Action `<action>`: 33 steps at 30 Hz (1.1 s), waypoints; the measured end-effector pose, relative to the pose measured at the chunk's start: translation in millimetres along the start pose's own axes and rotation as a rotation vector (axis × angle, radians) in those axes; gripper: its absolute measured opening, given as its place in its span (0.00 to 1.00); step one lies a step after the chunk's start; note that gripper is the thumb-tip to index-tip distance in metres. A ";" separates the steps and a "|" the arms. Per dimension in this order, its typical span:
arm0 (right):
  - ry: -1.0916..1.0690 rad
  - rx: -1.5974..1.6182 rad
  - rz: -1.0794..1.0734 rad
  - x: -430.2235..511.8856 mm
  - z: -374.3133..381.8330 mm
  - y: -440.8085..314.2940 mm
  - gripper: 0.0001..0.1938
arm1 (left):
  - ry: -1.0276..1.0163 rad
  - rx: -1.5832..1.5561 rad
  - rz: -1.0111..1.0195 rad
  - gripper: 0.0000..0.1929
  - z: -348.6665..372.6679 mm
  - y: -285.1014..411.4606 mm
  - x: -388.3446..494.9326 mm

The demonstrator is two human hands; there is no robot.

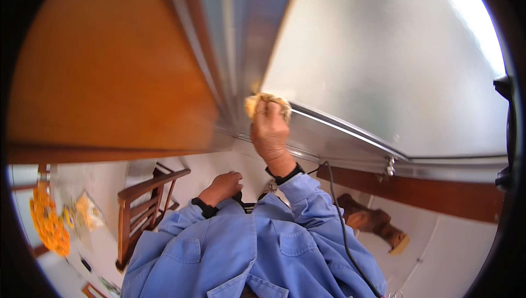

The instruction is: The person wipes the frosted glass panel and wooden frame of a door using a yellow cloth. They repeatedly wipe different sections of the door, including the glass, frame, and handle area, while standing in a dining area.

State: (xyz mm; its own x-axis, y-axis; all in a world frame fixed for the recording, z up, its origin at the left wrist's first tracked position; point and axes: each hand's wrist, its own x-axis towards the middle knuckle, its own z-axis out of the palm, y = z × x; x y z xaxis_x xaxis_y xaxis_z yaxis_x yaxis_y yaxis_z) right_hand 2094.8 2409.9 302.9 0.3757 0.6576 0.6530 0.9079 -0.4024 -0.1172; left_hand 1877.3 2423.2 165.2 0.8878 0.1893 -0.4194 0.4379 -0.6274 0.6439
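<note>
My right hand (270, 133) grips a crumpled yellowish cloth (251, 108) and holds it against the metal frame (345, 129), at the lower corner of a frosted glass panel (382, 67). Fingers and cloth cover that corner. Lower down, in front of my waist, my left hand (222, 189) hangs with its fingers curled and no object visible in it. Black bands circle both wrists. To the left of the cloth, a brown wooden door panel (115, 67) stands beside the metal uprights, which look blurred.
A wooden chair (152, 185) stands at my left. Farther left are a bright orange textured object (50, 224) and scattered items. A dark cable (337, 203) runs down past my right sleeve. A latch (390, 167) sits on the frame, and a carved brown wooden piece (370, 218) lies below.
</note>
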 end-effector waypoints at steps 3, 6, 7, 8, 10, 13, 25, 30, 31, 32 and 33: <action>-0.008 -0.039 -0.034 -6.9 -5.9 5.5 0.22 | -0.083 0.016 0.036 0.15 -6.2 4.8 1.0; -0.031 0.057 -0.013 -13.9 -19.4 16.0 0.21 | -0.177 0.029 0.018 0.14 -5.0 15.1 1.7; -0.051 0.087 -0.013 -16.5 -24.7 21.0 0.21 | -0.178 0.022 0.030 0.14 -3.7 19.0 3.2; -0.034 0.080 0.007 -20.5 -31.1 28.3 0.21 | -0.175 0.028 0.041 0.14 -1.4 23.1 3.4; -0.006 0.079 0.044 -31.3 -46.6 51.9 0.20 | -0.163 0.041 0.048 0.14 4.1 32.8 4.7; -0.012 0.027 0.082 -53.7 -73.8 96.2 0.19 | -0.108 0.056 0.047 0.14 8.2 47.3 7.3; 0.117 -0.157 0.460 -153.9 -191.7 299.5 0.21 | -0.196 0.190 0.173 0.13 83.0 145.0 42.3; 0.107 -0.257 0.693 -184.0 -232.7 362.7 0.17 | -0.220 0.255 0.213 0.12 107.5 172.2 53.9; 0.119 -0.258 0.733 -188.1 -239.0 370.5 0.17 | -0.225 0.259 0.207 0.12 110.5 177.0 54.9; 0.124 -0.247 0.730 -192.1 -244.3 376.9 0.18 | -0.230 0.264 0.203 0.12 113.5 181.4 55.5; 0.135 -0.243 0.758 -193.6 -245.3 380.8 0.18 | -0.235 0.266 0.199 0.12 115.7 184.0 56.1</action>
State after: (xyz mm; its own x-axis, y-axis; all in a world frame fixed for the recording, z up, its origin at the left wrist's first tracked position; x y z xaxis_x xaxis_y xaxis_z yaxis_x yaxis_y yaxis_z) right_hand 2322.3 1973.1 315.3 0.8335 0.0733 0.5476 0.3432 -0.8454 -0.4092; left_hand 1991.4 2230.9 186.1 0.8818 -0.1140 -0.4577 0.1814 -0.8139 0.5520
